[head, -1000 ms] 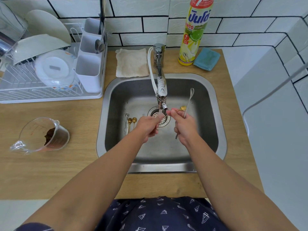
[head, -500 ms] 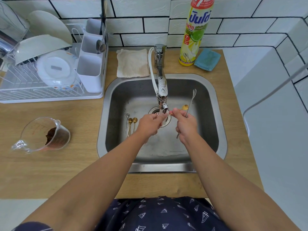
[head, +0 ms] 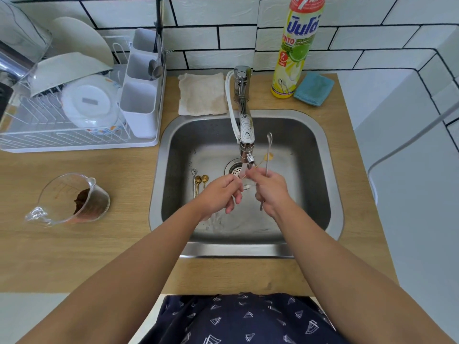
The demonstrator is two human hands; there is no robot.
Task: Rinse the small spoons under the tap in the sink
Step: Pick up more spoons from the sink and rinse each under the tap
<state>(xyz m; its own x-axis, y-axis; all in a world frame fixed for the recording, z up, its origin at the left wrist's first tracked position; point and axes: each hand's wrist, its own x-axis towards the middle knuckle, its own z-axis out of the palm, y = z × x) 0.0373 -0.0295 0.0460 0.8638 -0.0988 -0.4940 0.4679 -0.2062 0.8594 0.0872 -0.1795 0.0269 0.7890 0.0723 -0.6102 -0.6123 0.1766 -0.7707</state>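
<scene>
- Now, near the middle of the frame, both hands are meeting under the spout of the chrome tap point(head: 244, 135), inside the square stainless-steel sink point(head: 332, 170).
- The right hand point(head: 272, 192) is closing around two utensils: a long silver metal spoon point(head: 269, 147) standing nearly upright, and a thin small gold spoon point(head: 267, 157) whose bowl is pointing up and right of the spout.
- The left hand point(head: 219, 194) is curling loosely, its fingertips pinching the near end of the small gold spoon; whether it is holding anything else I cannot tell.
- Compared with a second ago, the left hand is sitting slightly lower and its fingers are spreading more, while the gold spoon is staying under the stream, so rubbing appears to be under way.
- Left of the drain, three more little spoons point(head: 198, 181), two gold and one silver, are lying side by side on the sink floor, apparently waiting.
- Judging by that, the rinsing is only partly done.
- On the wooden counter point(head: 74, 256), at the left of the frame, a clear plastic measuring jug point(head: 72, 197) is lying tipped.
</scene>
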